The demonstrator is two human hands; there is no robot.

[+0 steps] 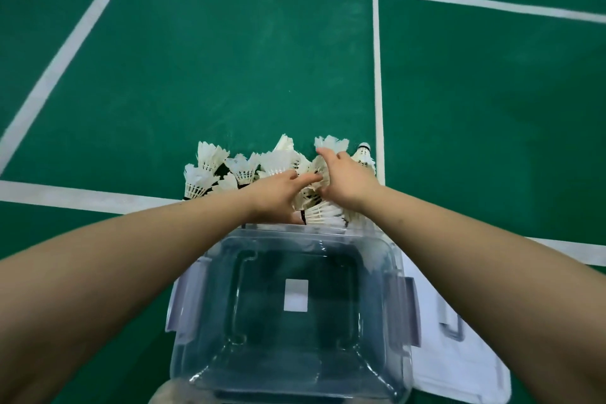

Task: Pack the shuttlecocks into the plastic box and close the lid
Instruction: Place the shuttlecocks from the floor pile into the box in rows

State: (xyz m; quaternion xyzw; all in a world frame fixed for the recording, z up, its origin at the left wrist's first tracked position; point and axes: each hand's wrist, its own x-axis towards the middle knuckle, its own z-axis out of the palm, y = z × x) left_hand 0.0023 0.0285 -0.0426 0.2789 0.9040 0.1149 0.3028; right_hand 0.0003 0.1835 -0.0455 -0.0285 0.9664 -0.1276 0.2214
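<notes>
1. R hand: fingers curled over one shuttlecock atop the pile.
2. L hand: fingers straight, slightly apart, tips touching same shuttlecock.
3. Shuttlecock pile: on green court floor, just beyond plastic box.
4. Box: open-topped, upright. Lid flat on floor, just beside box R side.

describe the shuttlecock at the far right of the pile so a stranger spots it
Beyond the clear plastic box on the green court floor lies a pile of white feather shuttlecocks. Follow it right to the long white court line. The last shuttlecock beside that line is it: its dark-banded cork points away from the box, while neighbours show fanned feathers.
</notes>
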